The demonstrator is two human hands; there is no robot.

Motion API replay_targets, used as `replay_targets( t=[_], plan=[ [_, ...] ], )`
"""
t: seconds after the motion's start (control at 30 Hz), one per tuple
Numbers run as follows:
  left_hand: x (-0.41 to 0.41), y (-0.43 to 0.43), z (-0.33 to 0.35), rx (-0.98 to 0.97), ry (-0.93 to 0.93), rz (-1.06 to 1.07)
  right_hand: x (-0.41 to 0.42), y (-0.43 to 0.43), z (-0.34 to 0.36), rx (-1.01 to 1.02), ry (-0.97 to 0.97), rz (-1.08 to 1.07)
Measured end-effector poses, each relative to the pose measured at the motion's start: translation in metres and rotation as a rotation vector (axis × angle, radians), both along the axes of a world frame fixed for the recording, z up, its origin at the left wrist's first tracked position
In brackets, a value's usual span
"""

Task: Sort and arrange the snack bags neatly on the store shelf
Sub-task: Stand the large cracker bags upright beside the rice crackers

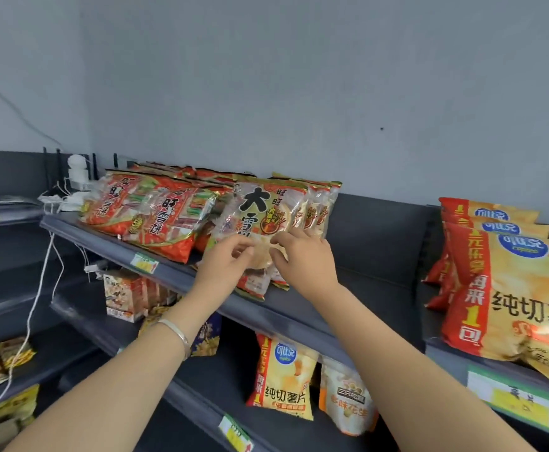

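Observation:
A clear-fronted rice cracker bag (pixel 260 216) with big black characters stands at the front of a row of like bags on the dark top shelf (pixel 299 308). My left hand (pixel 224 265) pinches its lower left part. My right hand (pixel 302 259) grips its lower right edge. Left of it lie red and orange rice cracker bags (pixel 155 216), overlapping and tilted. Yellow potato chip bags (pixel 508 288) are stacked on the shelf unit at the right.
Dark bare shelf stretches between the cracker row and the chip stack. Lower shelves hold a chip bag (pixel 283 376), a peanut bag (pixel 348 399) and small boxes (pixel 123 298). A white camera (pixel 77 171) and white cables (pixel 38 288) sit at the left.

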State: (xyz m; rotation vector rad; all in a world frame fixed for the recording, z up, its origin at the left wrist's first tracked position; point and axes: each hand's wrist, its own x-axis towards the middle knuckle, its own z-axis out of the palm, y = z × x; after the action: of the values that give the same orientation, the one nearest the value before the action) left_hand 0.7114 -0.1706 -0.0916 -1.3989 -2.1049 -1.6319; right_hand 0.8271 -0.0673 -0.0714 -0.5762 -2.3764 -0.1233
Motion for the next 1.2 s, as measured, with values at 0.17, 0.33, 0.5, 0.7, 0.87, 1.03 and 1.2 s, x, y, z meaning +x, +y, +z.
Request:
replay_targets(
  t=[0.17,0.33,0.5,0.7,0.87,1.03,1.2],
  plan=[
    [-0.063,0.005,0.003,-0.045,0.091,-0.010,-0.052,0.005,-0.006,-0.078,0.064,-0.037],
    [-0.108,0.029,-0.003,-0.086,0.222,-0.009,-0.078,0.019,-0.016,-0.105,0.197,-0.143],
    [-0.136,0.056,-0.007,-0.071,0.202,0.019,-0.091,0.042,-0.017,-0.395,0.470,-0.266],
    [-0.158,0.081,-0.014,-0.094,-0.124,-0.091,-0.108,0.070,-0.026,-0.765,0.577,-0.131],
    [-0.173,0.099,-0.014,-0.117,-0.190,-0.184,-0.119,0.084,-0.031,-0.835,0.637,-0.062],
    [-0.195,0.113,-0.006,-0.121,-0.471,-0.325,-0.128,0.093,-0.031,-0.966,0.721,-0.038],
    [-0.212,0.130,-0.001,-0.173,-0.653,-0.464,-0.125,0.089,-0.023,-1.084,0.841,0.013]
  ],
)
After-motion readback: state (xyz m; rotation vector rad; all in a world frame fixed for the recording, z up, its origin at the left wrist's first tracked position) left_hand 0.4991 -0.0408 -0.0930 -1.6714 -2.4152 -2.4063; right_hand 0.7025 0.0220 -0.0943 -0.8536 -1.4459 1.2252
